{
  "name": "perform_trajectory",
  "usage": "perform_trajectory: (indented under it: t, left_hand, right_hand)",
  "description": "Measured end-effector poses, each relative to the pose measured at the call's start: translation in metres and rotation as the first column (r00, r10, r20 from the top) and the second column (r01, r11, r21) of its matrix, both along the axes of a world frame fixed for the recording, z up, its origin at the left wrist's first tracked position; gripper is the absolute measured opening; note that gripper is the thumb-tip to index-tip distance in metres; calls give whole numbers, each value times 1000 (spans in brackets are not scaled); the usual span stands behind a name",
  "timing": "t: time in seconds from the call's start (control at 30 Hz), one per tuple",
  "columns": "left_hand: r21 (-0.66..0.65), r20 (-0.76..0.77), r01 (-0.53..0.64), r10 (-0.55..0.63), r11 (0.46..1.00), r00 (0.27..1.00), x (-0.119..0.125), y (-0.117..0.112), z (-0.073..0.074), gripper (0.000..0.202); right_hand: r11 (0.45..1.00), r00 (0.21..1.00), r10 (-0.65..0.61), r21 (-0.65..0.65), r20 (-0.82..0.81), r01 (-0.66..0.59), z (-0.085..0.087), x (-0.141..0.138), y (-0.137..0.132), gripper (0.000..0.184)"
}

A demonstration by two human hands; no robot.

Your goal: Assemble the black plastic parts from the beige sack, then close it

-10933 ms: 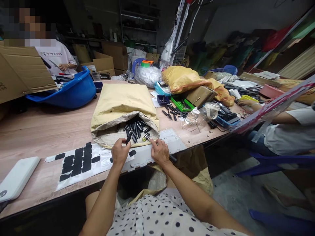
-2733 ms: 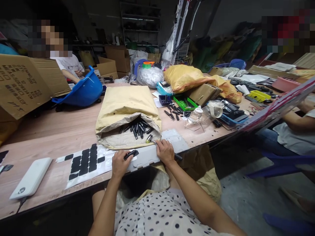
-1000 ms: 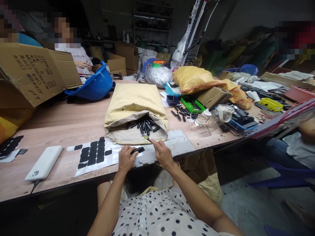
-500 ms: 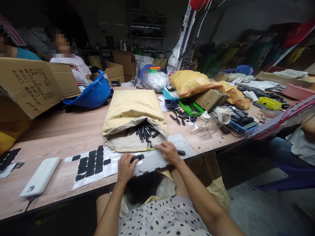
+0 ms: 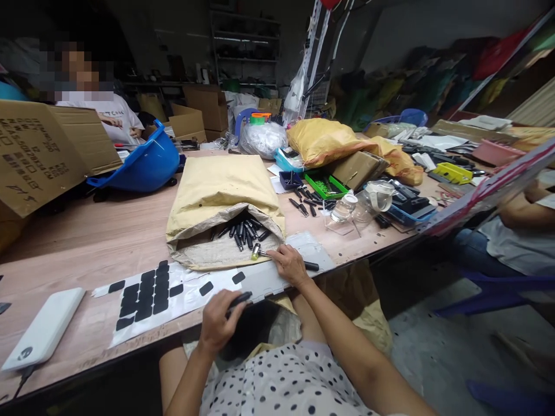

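My left hand point(image 5: 217, 325) is closed around a slim black pen-shaped piece point(image 5: 239, 299), in front of the table edge. My right hand point(image 5: 288, 267) grips a small hammer by its shaft. The yellowish hammer head point(image 5: 255, 252) points left, and its black grip point(image 5: 311, 266) sticks out on the right. Under that hand lies a grey board point(image 5: 264, 278) along the table edge. Behind it, an open-mouthed paper sack point(image 5: 225, 185) holds several black pen-shaped pieces point(image 5: 245, 232). To the left, black rounded patches point(image 5: 155, 289) lie on a white sheet point(image 5: 191, 300).
A white power bank point(image 5: 45, 329) with a cable lies at left. Behind stand a cardboard box point(image 5: 47, 156) and a blue basin point(image 5: 143, 162). To the right are a green tray point(image 5: 325, 186), a clear jar point(image 5: 344, 208) and a yellow sack point(image 5: 323, 141). One person sits across, another at right.
My left hand has drawn back off the grey board toward me, with the black piece still in it. My right hand stays on the hammer. The view has turned slightly right.
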State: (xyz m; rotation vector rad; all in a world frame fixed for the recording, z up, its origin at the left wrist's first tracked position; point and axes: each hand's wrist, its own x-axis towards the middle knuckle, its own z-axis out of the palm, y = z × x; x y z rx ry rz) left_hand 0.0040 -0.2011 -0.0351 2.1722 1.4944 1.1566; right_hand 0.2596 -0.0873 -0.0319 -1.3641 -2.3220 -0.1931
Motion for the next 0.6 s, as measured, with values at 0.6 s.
perform_trajectory:
  t: [0.6]
  left_hand:
    - [-768, -146, 35, -229, 640, 962, 34, -37, -18, 32]
  right_hand:
    - [1000, 999, 13, 14, -51, -13, -4, 0, 2, 33]
